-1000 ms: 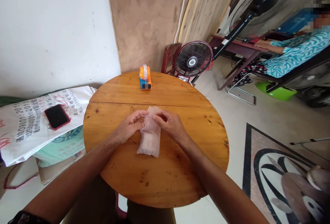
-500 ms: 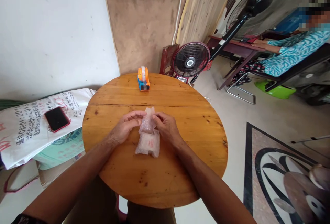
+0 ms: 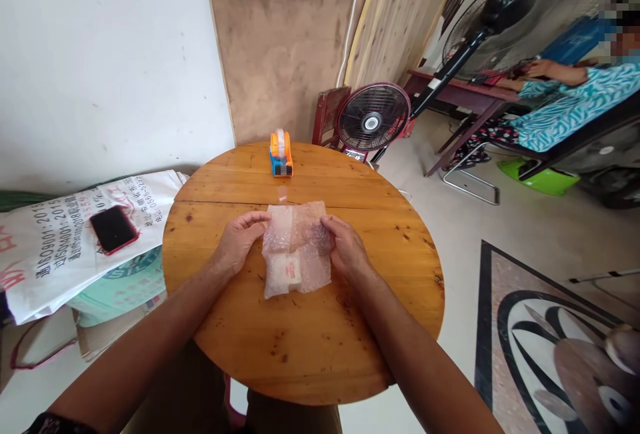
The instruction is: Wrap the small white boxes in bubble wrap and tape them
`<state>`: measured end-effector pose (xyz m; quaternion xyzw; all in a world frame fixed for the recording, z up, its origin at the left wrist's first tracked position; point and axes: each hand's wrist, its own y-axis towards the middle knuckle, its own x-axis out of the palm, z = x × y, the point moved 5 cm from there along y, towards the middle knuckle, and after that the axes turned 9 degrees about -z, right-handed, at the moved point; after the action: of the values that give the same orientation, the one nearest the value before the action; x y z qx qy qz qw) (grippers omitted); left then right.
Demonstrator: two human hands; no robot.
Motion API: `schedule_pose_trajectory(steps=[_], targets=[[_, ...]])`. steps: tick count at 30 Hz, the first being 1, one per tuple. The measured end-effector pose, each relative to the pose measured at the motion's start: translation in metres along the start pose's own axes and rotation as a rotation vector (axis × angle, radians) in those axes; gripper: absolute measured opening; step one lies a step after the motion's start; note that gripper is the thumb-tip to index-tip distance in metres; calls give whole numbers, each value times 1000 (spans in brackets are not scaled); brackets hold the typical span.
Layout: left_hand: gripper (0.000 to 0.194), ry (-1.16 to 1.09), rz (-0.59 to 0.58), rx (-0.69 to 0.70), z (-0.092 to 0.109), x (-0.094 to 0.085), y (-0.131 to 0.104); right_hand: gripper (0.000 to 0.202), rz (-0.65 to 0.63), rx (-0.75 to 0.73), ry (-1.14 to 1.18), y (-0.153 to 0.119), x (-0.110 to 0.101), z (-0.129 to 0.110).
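A sheet of bubble wrap (image 3: 313,224) lies partly spread on the round wooden table (image 3: 280,367). Under its lower left part sits a small white packet with red print (image 3: 289,270), seen through the plastic. My left hand (image 3: 240,237) pinches the sheet's upper left edge between thumb and fingers. On the opposite side, my right hand (image 3: 346,244) grips the upper right edge, its thumb on top. Beyond the sheet stands an orange and blue tape dispenser (image 3: 281,154) with a roll of clear tape.
A phone (image 3: 114,229) rests on a white printed sack (image 3: 45,247) to the left. Behind the table stand a fan (image 3: 373,121) and a folded wooden chair (image 3: 327,114). At the right back a person in a patterned top (image 3: 570,111) sits at a desk (image 3: 465,94).
The bubble wrap has opened out to the right from a narrow folded bundle. My right hand has moved right with its edge. The seated person's hands have risen.
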<state>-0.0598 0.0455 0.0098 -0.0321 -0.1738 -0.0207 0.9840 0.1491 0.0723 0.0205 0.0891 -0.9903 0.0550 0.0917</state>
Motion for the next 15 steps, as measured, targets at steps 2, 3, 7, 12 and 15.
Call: schedule_pose_trajectory(steps=[2, 3, 7, 12, 15], targets=[[23, 180, 34, 86, 4, -1, -2, 34, -32, 10, 7, 1, 1, 2], [22, 270, 67, 147, 8, -2, -4, 35, -53, 14, 14, 1, 2, 2], [20, 421, 66, 298, 17, 4, -11, 33, -171, 38, 50, -1, 9, 3], [28, 451, -94, 175, 12, 14, -13, 35, -314, 48, 71, -6, 22, 1], [30, 511, -83, 172, 11, 14, -13, 39, -373, 62, 45, -10, 28, 0]])
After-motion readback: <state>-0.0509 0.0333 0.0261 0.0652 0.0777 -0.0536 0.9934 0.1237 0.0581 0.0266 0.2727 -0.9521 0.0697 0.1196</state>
